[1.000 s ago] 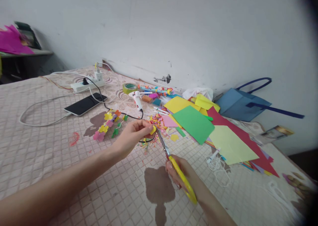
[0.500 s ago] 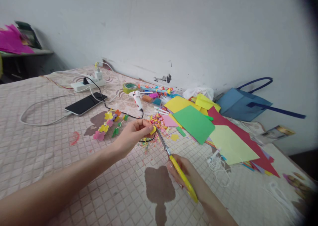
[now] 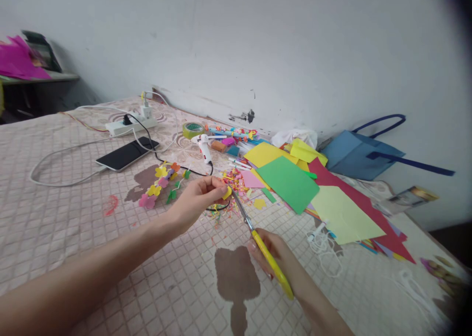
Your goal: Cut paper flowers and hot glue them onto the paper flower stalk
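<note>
"Pinching something in our left hand [image 3: 195, 198], are we?"

"Yes; our thumb and fingers close on a small, yellow, paper-like piece [image 3: 227, 194]; its right edge pokes beyond the grip, presumably leaving the blades room; our right hand [image 3: 279, 250] wraps the long, yellow-handled metal scissors [image 3: 273, 263], tips right beside that edge; how far they part, we cannot tell."

"And around our pinch?"

"Multicoloured paper scraps [image 3: 238, 177] just beyond; a green rectangular paper sheet [image 3: 289, 181] to its right; a white plastic glue gun [image 3: 203, 150] farther back, likely to keep our cutting space free."
</note>
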The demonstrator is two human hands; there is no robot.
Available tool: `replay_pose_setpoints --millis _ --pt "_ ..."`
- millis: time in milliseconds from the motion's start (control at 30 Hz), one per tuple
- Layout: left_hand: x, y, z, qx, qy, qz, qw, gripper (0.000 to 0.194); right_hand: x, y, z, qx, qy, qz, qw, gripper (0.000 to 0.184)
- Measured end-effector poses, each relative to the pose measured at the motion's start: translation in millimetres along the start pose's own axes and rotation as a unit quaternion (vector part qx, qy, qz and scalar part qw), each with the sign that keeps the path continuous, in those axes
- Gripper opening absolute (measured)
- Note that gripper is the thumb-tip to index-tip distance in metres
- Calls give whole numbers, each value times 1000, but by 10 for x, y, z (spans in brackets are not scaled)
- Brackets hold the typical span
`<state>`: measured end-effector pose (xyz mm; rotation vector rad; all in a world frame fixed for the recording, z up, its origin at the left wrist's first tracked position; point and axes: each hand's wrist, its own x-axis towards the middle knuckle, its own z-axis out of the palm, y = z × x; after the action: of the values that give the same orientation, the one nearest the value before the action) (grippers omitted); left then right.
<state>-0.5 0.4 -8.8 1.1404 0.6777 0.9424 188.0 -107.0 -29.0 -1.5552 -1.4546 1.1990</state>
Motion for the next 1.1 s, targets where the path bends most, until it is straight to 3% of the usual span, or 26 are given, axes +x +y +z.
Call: replay_pose_setpoints --millis 300,500,700,1100 --pt "3 -9 2 -9 -3 2 1000 18 45 135 -2 3 -12 -1 1000 40" --pt "-72 -50 90 55 -13 -7 998 19 54 96 22 82 19 16 996 44" --pt "-200 -145 234 87 -67 -56 992 21 49 -28 47 111 63 -6 992 34" --pt "-288 -237 339 27 -54 -125 990 24 70 -23 141 150 123 -21 981 27"
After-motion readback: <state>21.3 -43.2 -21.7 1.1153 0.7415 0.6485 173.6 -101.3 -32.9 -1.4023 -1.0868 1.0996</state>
